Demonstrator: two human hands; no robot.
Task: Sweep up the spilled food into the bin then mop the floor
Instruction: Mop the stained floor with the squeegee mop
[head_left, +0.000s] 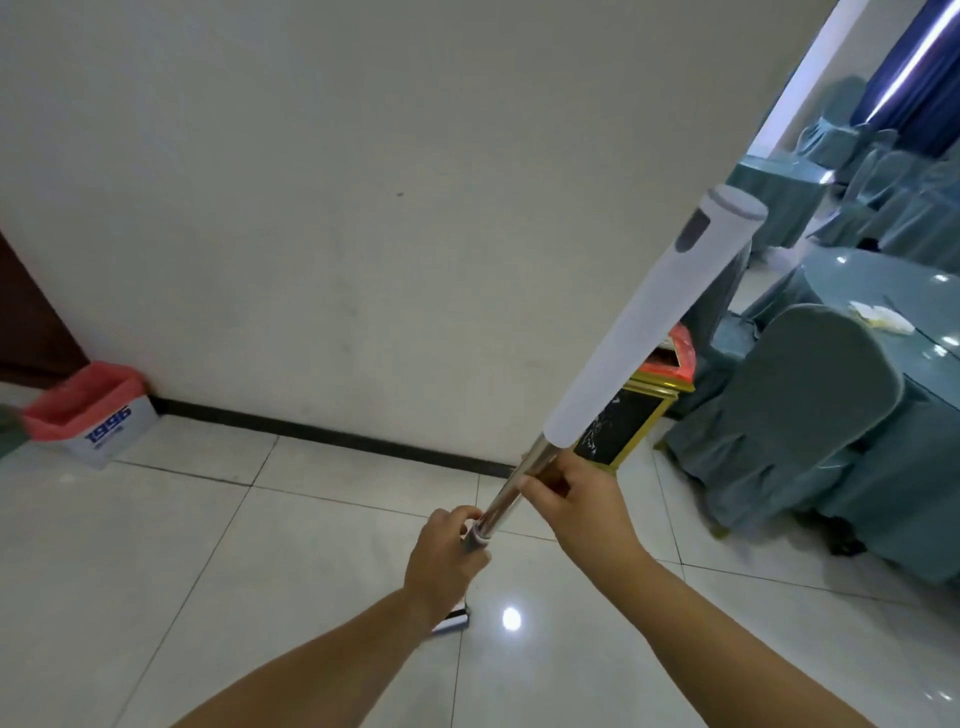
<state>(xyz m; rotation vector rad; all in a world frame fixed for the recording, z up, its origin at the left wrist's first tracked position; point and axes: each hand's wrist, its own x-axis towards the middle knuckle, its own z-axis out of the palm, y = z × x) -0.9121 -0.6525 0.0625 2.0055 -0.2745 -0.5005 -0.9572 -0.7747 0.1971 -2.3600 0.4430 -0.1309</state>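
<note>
I hold a mop handle (644, 322) that slants up to the right: a shiny metal shaft with a long white grip and a grey cap at its top. My left hand (441, 561) is closed around the shaft low down, at a grey collar. My right hand (576, 499) grips the metal shaft just under the white grip. A small shiny part of the mop (452, 621) shows below my left wrist; the mop head is hidden. A black and gold bin (631, 421) with a red liner stands by the wall behind the handle.
A white box (111, 434) lined with a pink bag sits by the wall at the left, beside a dark door. Tables and chairs in teal covers (810, 415) crowd the right side. Glossy white floor tiles (260, 545) spread in front of me.
</note>
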